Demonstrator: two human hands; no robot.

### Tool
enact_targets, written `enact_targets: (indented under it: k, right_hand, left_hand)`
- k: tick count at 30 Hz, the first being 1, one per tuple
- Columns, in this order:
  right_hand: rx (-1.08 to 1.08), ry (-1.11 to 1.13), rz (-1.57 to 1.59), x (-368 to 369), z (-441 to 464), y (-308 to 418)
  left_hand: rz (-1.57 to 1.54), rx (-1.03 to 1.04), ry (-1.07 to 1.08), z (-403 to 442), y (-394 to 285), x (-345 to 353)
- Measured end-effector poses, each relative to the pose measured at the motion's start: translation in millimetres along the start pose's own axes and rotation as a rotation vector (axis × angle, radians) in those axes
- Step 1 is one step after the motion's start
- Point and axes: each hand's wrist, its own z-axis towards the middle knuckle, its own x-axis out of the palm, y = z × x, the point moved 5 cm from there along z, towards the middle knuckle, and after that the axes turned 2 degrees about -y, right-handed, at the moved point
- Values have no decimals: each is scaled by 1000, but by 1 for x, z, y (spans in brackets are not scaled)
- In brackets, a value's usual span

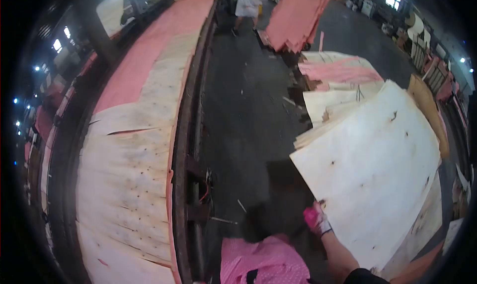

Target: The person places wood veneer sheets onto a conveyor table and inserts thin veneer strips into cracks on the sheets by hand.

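Note:
At the lower right, my right hand (318, 219), in a pink and white glove, is closed at the left edge of a large pale wood veneer sheet (372, 164). The fingers are partly hidden and blurred. Dark knots and small holes mark this sheet, which slants over a stack of other veneer sheets (325, 117) with ragged edges. My left hand is out of sight. A pink dotted garment (263, 259) shows at the bottom centre, left of my bare forearm.
Along the left runs a long bench covered with pale veneer (124, 169) and pink sheets (136, 70). A dark metal rail (186, 135) edges it. Beyond the floor aisle (238, 110) stand a pink stack (296, 18) and a person (247, 4). Scraps lie on the floor.

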Motion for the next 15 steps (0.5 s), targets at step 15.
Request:
enact_targets:
  k: [15]
  right_hand:
    - [-158, -358, 725, 80, -56, 67]
  left_hand:
    - [-854, -231, 170, 305, 58, -356]
